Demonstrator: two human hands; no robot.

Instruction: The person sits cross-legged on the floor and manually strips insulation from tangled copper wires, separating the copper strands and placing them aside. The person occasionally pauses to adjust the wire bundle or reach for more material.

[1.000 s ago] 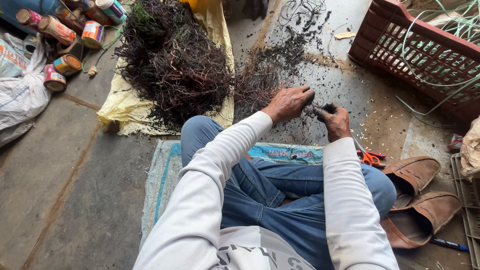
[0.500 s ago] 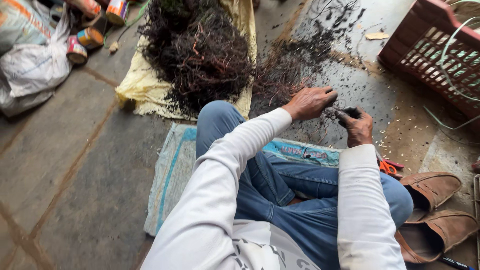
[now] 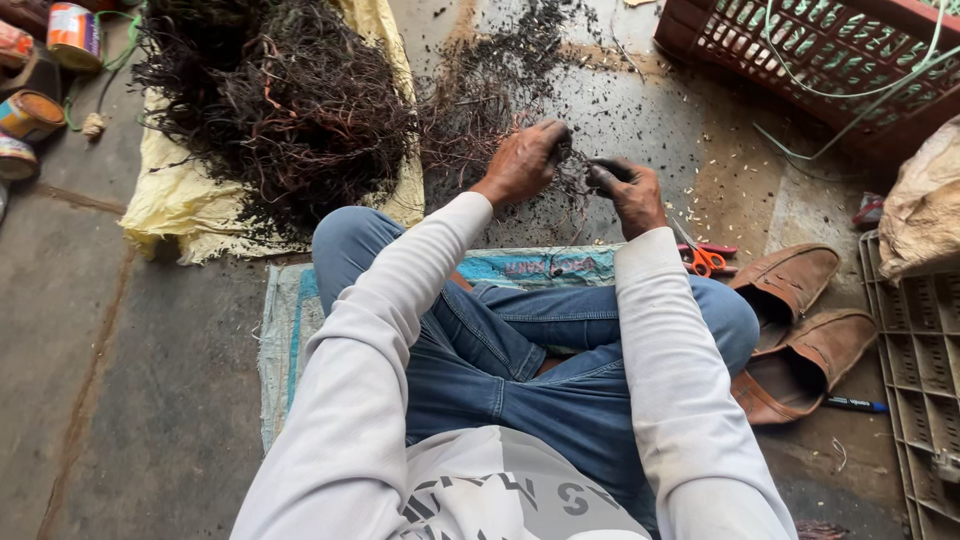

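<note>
A small clump of dark twiggy strands (image 3: 575, 170) is held between the two hands, just above the wet floor (image 3: 700, 150) and in front of the crossed legs. It looks to be kept low and close so that loose bits drop straight down onto the floor, where many dark crumbs are already spread. The clump is stretched across from one hand to the other, so its long way runs left to right. A few thin ends hang down toward the knees.

The left hand (image 3: 522, 162) is curled almost shut, with the fingers pinched on the left end of the clump. The right hand (image 3: 628, 192) is closed too, with the thumb pressed on top. The right end of the clump is gripped there, and something dark may also be held in it, but what it is cannot be told.

Just beyond the left hand, a thinner scatter of strands (image 3: 480, 100) is spread on the floor. Farther left, a big tangled pile of the same dark stuff (image 3: 270, 100) is heaped on a yellow sheet (image 3: 180, 215), likely so it stays together and within easy reach. A woven mat (image 3: 280, 330) is laid under the legs.

Orange-handled scissors (image 3: 705, 258) are left beside the right knee. Brown sandals (image 3: 800, 320) and a pen (image 3: 850, 404) are set farther right. A red crate (image 3: 830, 60) is seen at the top right, and tins (image 3: 40, 110) at the far left.
</note>
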